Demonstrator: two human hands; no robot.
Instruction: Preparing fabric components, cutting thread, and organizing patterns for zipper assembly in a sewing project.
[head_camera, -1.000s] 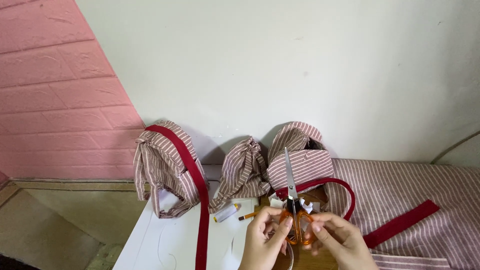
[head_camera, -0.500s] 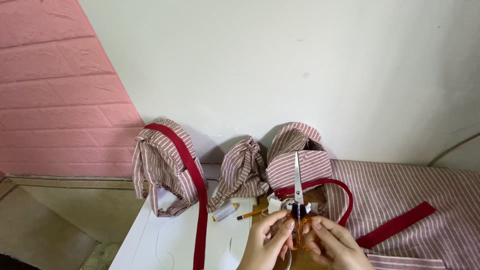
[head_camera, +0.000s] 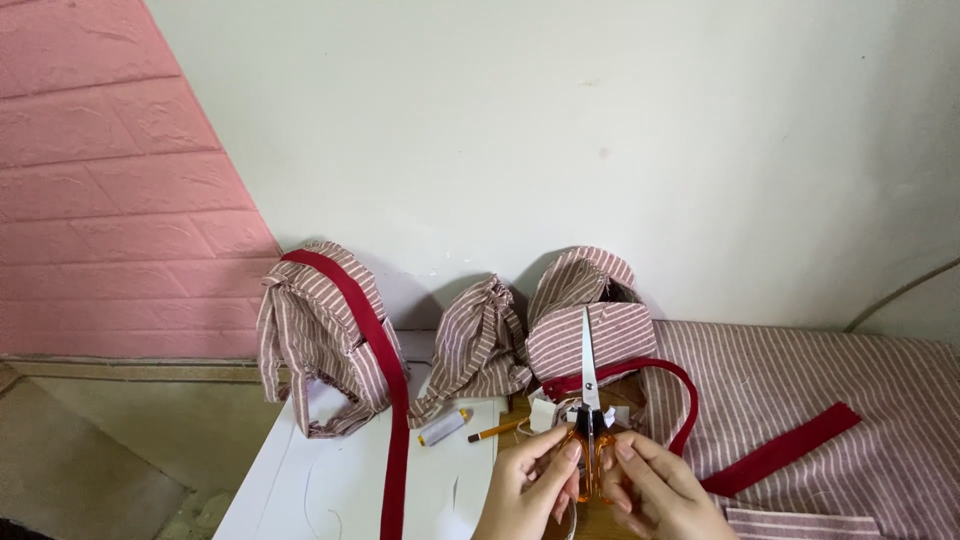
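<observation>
A pair of scissors (head_camera: 588, 385) with orange handles and closed steel blades points straight up near the bottom middle of the view. My left hand (head_camera: 530, 488) grips the left handle loop and my right hand (head_camera: 662, 490) grips the right one, fingertips meeting around the handles. Thin pale thread hangs below the handles. Right behind the blades stands a red-and-white striped fabric piece (head_camera: 590, 315) with a red strap (head_camera: 660, 385) looping beside it.
Two more striped fabric bundles (head_camera: 320, 330) (head_camera: 478, 340) sit on a white tabletop (head_camera: 320, 480), one crossed by a long red band (head_camera: 385, 400). A white thread spool (head_camera: 443, 427) and a pencil (head_camera: 495, 431) lie nearby. Striped cloth (head_camera: 810, 410) covers the right side. A wall stands close behind.
The scissors and both hands have shifted slightly to the right and stayed upright; the grip on the handles is unchanged.
</observation>
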